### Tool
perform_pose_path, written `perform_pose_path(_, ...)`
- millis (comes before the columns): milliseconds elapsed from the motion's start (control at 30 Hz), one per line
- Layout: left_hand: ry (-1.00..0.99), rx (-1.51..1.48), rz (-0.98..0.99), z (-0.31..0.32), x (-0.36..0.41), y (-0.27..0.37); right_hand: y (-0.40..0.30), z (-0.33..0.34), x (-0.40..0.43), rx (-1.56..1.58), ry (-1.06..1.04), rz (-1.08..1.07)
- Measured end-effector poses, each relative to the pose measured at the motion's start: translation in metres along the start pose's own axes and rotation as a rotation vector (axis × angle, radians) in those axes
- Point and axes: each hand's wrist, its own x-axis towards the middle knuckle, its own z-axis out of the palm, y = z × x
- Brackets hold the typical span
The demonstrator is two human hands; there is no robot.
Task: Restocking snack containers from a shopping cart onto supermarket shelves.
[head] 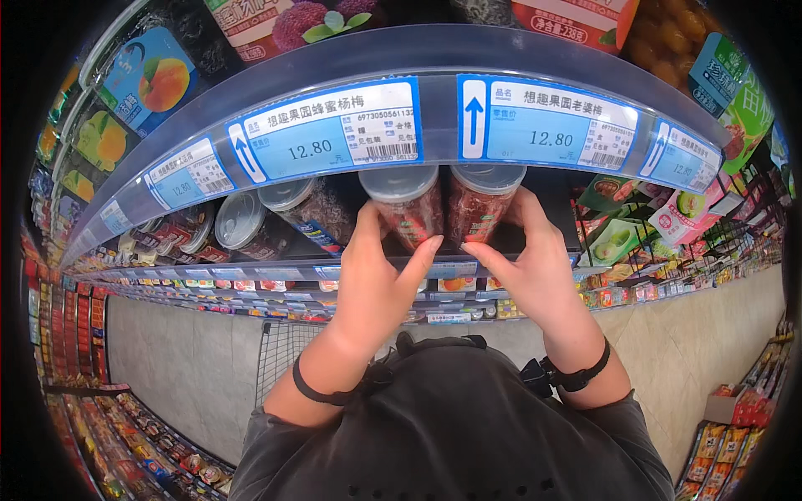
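Note:
Two clear plastic jars with pale lids and reddish dried fruit stand side by side at the front of a store shelf. My left hand grips the left jar, its thumb across the front. Around the right jar curls my right hand, thumb in front and fingers behind the far side. A narrow gap separates the two jars. The upper shelf's price-tag strip overhangs them and covers the back of their lids.
Left of my hands are a tilted jar of dark fruit and another lidded jar. Bagged snacks hang on racks at the right. A wire shopping cart stands at my left, on the tiled floor.

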Motion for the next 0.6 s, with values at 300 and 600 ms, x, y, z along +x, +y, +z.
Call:
perform_pose_path(300, -0.037, 0.030, 0.011, 0.002, 0.006, 0.006, 0.000, -0.010, 0.001, -0.021, -0.020, -0.004)
perform_pose_path(600, -0.025, 0.043, 0.018, 0.008, 0.007, 0.009, 0.005, -0.021, -0.001, 0.034, -0.028, -0.025)
